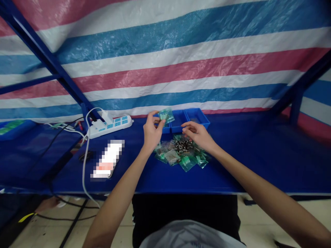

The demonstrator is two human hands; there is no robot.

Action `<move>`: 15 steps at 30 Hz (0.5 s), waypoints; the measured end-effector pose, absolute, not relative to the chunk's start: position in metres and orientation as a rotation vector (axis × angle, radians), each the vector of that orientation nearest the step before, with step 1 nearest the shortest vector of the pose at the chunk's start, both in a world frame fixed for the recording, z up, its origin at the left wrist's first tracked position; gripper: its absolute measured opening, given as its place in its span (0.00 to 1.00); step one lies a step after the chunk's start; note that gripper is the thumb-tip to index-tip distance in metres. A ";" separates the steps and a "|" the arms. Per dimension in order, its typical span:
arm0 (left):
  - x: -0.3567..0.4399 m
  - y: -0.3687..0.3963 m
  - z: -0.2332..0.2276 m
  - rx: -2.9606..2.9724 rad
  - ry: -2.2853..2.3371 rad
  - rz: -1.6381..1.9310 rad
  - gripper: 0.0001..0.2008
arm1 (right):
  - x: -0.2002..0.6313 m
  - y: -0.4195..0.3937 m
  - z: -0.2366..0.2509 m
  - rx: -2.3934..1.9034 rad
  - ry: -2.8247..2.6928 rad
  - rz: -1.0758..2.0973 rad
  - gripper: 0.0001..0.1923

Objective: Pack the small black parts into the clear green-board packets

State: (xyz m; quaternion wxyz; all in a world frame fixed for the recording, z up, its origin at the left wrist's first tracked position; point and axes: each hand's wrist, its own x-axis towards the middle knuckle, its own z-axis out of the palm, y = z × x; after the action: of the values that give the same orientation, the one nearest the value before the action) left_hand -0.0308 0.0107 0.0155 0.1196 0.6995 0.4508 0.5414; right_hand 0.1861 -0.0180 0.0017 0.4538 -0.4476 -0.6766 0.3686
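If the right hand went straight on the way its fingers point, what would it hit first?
Probably the middle bin, just past the right hand. Height is unclear: passing above it, the hand would likely meet the green packet in the left hand.

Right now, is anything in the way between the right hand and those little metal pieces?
Nothing visible blocks the way from the right hand to the little metal pieces. Small plastic bags lie around them, but whatever is directly beneath the hand is hidden.
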 end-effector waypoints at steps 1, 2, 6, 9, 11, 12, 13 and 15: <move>-0.036 0.014 0.016 2.076 1.380 1.579 0.18 | 0.189 -0.017 0.002 -1.127 -1.721 0.885 0.13; -0.042 0.019 0.015 2.119 1.446 1.552 0.18 | 0.192 -0.015 0.003 -1.152 -1.770 0.852 0.12; -0.057 0.034 0.004 2.310 1.693 1.387 0.22 | 0.205 -0.010 0.009 -1.225 -1.904 0.742 0.09; -0.055 0.032 -0.001 2.370 1.724 1.353 0.17 | 0.213 -0.009 0.014 -1.249 -2.054 0.746 0.08; -0.047 0.024 0.002 2.411 1.684 1.373 0.13 | 0.218 -0.009 0.017 -1.243 -2.134 0.761 0.07; -0.042 0.018 0.004 2.446 1.646 1.380 0.12 | 0.219 -0.010 0.018 -1.231 -2.160 0.779 0.06; -0.036 0.012 0.006 2.489 1.584 1.375 0.11 | 0.221 -0.010 0.018 -1.218 -2.181 0.802 0.06; -0.023 0.001 0.008 2.579 1.384 1.308 0.10 | 0.222 -0.011 0.017 -1.190 -2.216 0.848 0.06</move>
State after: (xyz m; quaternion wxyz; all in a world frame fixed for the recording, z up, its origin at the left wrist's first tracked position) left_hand -0.0234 0.0011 0.0076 -0.0321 0.8040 0.4316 0.4078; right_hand 0.2219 -0.0109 0.0175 0.2413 -0.4350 -0.8102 0.3099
